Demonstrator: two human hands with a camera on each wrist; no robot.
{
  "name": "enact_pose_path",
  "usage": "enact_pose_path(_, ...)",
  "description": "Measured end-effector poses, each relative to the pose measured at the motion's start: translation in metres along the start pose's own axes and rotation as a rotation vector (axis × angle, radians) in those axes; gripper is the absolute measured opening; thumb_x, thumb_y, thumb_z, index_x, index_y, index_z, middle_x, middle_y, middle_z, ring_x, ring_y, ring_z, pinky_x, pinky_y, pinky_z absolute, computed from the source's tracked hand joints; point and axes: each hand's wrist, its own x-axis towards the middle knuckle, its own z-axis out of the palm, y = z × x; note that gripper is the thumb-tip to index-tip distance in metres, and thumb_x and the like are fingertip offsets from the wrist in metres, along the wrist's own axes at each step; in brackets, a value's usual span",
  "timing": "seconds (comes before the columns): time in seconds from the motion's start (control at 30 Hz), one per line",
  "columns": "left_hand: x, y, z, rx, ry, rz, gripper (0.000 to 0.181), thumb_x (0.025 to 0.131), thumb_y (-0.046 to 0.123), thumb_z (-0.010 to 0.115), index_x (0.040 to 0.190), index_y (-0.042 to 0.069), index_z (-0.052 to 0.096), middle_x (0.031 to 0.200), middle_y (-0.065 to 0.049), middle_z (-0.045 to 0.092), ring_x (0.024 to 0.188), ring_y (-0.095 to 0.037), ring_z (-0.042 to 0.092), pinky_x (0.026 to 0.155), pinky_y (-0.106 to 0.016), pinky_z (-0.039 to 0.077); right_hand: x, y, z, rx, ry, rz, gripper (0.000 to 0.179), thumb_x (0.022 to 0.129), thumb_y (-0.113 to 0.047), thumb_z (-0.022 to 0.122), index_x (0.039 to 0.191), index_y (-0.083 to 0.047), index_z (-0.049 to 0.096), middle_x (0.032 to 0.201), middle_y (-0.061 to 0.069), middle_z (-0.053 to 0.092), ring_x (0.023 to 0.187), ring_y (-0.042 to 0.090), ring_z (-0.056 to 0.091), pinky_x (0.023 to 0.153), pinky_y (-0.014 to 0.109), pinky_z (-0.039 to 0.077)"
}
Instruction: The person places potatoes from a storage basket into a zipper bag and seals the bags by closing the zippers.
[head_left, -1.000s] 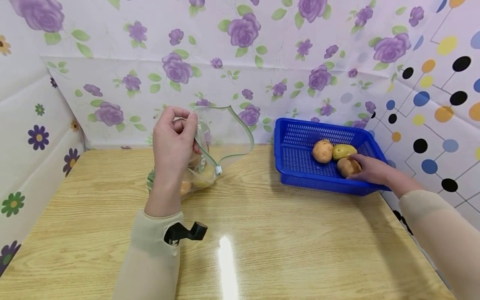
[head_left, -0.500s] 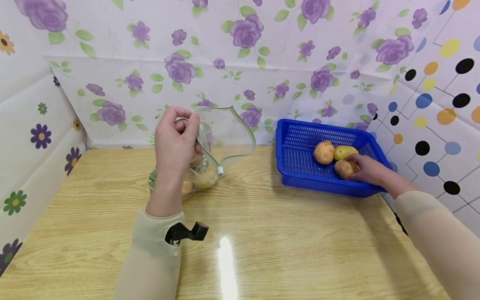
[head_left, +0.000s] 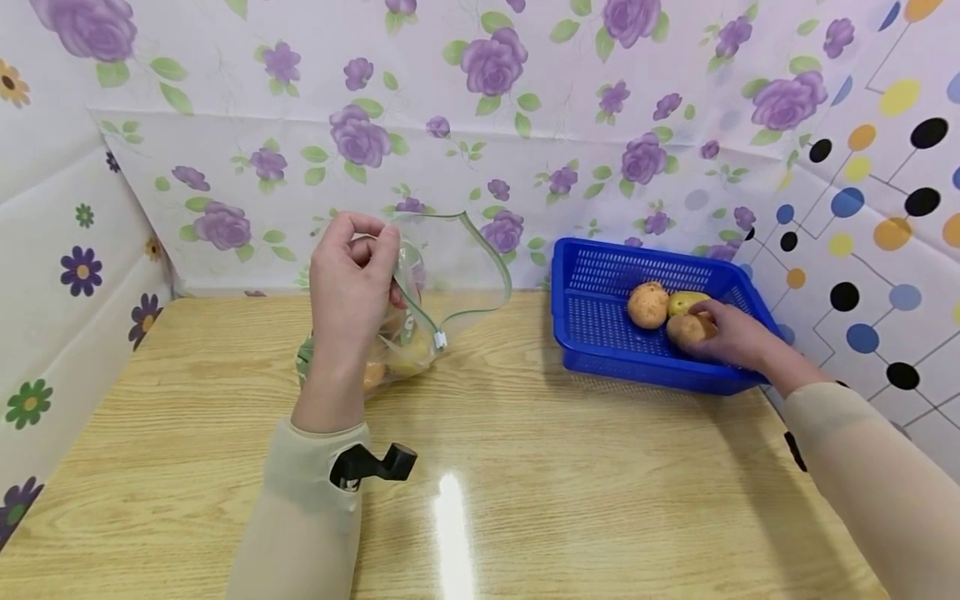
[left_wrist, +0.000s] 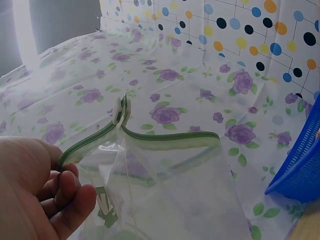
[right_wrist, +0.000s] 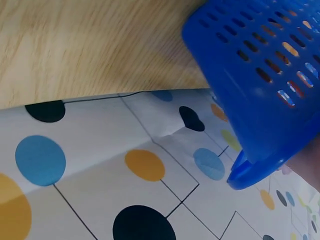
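My left hand [head_left: 351,292] pinches the green-edged rim of a clear zip bag [head_left: 457,267], whose mouth gapes to the right. A white slider [head_left: 440,340] sits on the zip line. Yellow and orange round items show through the bag's lower part, partly hidden by my wrist. In the left wrist view, thumb and fingers grip the green zip strip [left_wrist: 170,136]. Over in the blue basket [head_left: 600,346], my right hand [head_left: 735,337] grips a brown potato [head_left: 688,331]. Beside it lie a round tan potato [head_left: 647,305] and a yellowish potato [head_left: 681,302]. The right wrist view mostly catches the basket's outer wall [right_wrist: 250,100].
The basket stands at the back right of the wooden table [head_left: 540,475], close to the dotted wall covering [head_left: 862,250]. A floral sheet [head_left: 450,150] hangs behind. Basket walls surround my right hand's fingers.
My right hand has shifted the brown potato slightly left and up against the other two potatoes. My left hand and the bag have stayed nearly still.
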Motion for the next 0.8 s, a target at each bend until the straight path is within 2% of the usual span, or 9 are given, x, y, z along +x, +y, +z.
enact_pose_path(0.17, 0.0, 0.001, 0.0, -0.002, 0.003, 0.002, 0.015, 0.11, 0.022, 0.07, 0.108, 0.008, 0.065, 0.064, -0.005, 0.061, 0.042, -0.025, 0.055, 0.04, -0.03, 0.05, -0.002, -0.012, -0.009, 0.049, 0.027, -0.002, 0.075, 0.104, -0.026, 0.079, 0.158, 0.01, 0.04, 0.151, 0.047, 0.046, 0.136, 0.062, 0.049, 0.11, 0.076, 0.042)
enact_pose_path(0.3, 0.0, 0.001, 0.0, 0.002, 0.006, 0.013, 0.014, 0.11, 0.022, 0.069, 0.108, 0.008, 0.066, 0.063, -0.005, 0.061, 0.042, -0.027, 0.055, 0.039, -0.03, 0.048, -0.003, -0.03, -0.019, 0.115, 0.058, -0.03, 0.077, 0.105, -0.025, 0.08, 0.162, 0.007, 0.039, 0.155, 0.04, 0.045, 0.134, 0.057, 0.052, 0.106, 0.072, 0.048)
enact_pose_path(0.53, 0.0, 0.002, -0.001, -0.013, 0.015, 0.018, 0.014, 0.11, 0.021, 0.069, 0.107, 0.008, 0.066, 0.063, -0.006, 0.061, 0.041, -0.026, 0.055, 0.038, -0.03, 0.048, -0.001, -0.079, -0.035, 0.193, 0.113, -0.066, 0.082, 0.105, -0.035, 0.08, 0.168, -0.005, 0.037, 0.164, 0.029, 0.042, 0.141, 0.052, 0.05, 0.106, 0.067, 0.05)
enact_pose_path(0.8, 0.0, 0.002, 0.001, -0.014, 0.001, 0.015, 0.016, 0.111, 0.023, 0.069, 0.108, 0.008, 0.065, 0.064, -0.006, 0.061, 0.042, -0.026, 0.055, 0.039, -0.031, 0.049, -0.012, -0.133, -0.04, 0.276, 0.156, -0.11, 0.082, 0.104, -0.041, 0.08, 0.171, -0.02, 0.037, 0.171, 0.016, 0.039, 0.15, 0.045, 0.047, 0.105, 0.064, 0.053)
